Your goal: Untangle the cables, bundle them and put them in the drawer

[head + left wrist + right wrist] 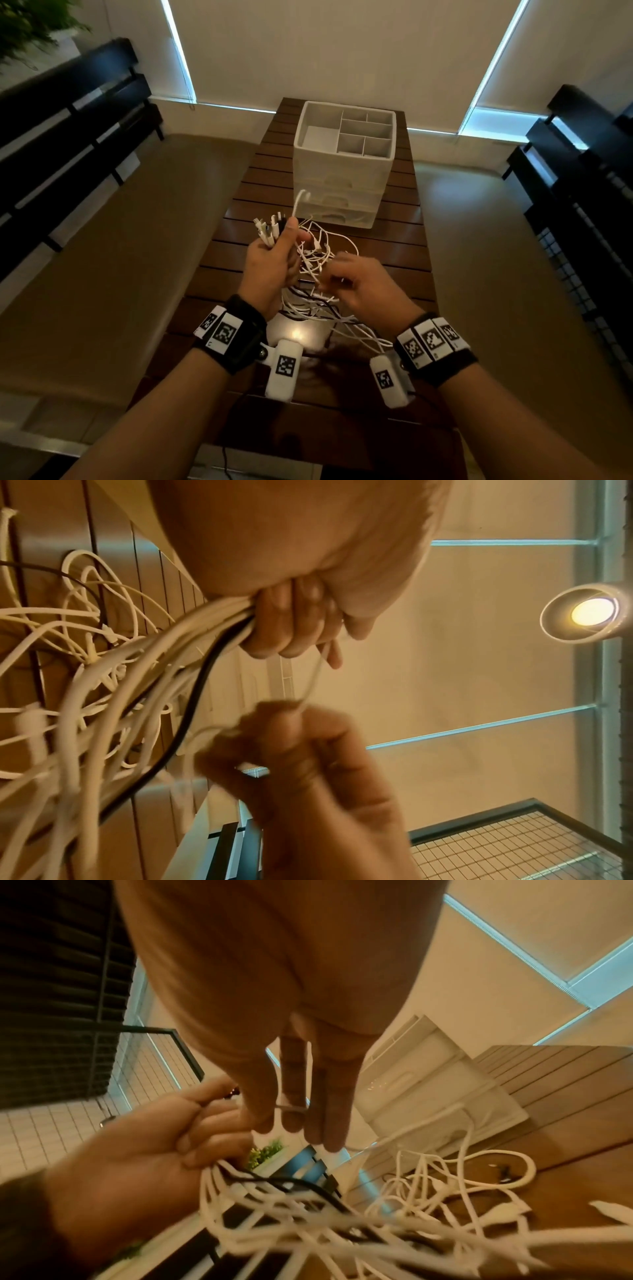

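1. Two hands are recorded at the centre of the head view, above a slatted wooden table [394, 246].
2. Left hand [270, 263]: fingers curled tight round a gathered sheaf of cable ends, whose connectors [269, 226] are fanned out above the fist.
3. Right hand [359, 284]: a single thin white strand [291, 1108] is pinched between thumb and fingertips, the remaining fingers lying straight and close together in the right wrist view.
4. Cables [318, 274]: mostly white, with at least one black; a loose snarl is hung between the hands and trailed onto the table at lower centre.
5. Drawer unit [342, 178]: white, stacked, set at upper centre of the head view beyond the cables; all visible drawers are judged closed, and the divided top tray holds nothing that can be seen.
6. Progress, as judged: ends partly collected; untangling under way; bundling, opening a drawer and stowing are left to do.
7. Left wrist view only: the black cable [202, 674] is seen running into the left grip, and a lit lamp [589, 612] at right.
8. Right wrist view only: the pinch on the strand is shown.
9. Head view only: the tray compartments and the benches at both sides are shown.
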{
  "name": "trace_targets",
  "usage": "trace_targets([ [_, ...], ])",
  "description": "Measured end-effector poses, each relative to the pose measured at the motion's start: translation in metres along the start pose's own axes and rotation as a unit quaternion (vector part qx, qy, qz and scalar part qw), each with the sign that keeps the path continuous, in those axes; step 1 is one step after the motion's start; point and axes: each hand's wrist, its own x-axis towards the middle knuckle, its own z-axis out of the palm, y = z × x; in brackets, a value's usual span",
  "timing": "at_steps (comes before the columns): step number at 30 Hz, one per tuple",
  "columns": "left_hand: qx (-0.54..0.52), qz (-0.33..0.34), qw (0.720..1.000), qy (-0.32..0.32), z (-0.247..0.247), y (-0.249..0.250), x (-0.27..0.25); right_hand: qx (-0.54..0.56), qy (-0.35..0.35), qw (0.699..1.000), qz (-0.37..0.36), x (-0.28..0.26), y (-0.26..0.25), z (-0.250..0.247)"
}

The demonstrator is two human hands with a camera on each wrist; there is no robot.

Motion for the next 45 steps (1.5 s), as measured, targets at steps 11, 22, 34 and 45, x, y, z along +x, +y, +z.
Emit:
trace_targets([
  [11, 0.042, -0.008, 0.999, 0.001, -0.005, -0.008, -0.005, 0.001, -0.021, 0.996, 0.090, 0.000, 0.001, -0.011],
  [22, 0.084, -0.046, 0.995, -0.027, -0.007, -0.043, -0.030, 0.311, 0.084, 0.931, 0.171, 0.035, -0.026, 0.014],
  [34, 0.092, 0.053, 0.994, 0.028, 0.009, -0.011, -0.029, 0.138, 0.095, 0.981, 0.097, 0.008, -0.034, 0.024],
  [45, 0.131, 0.107, 0.984, -0.048, 0.004, -0.021, -0.032, 0.121, 0.090, 0.987, 0.047, 0.000, -0.032, 0.021],
])
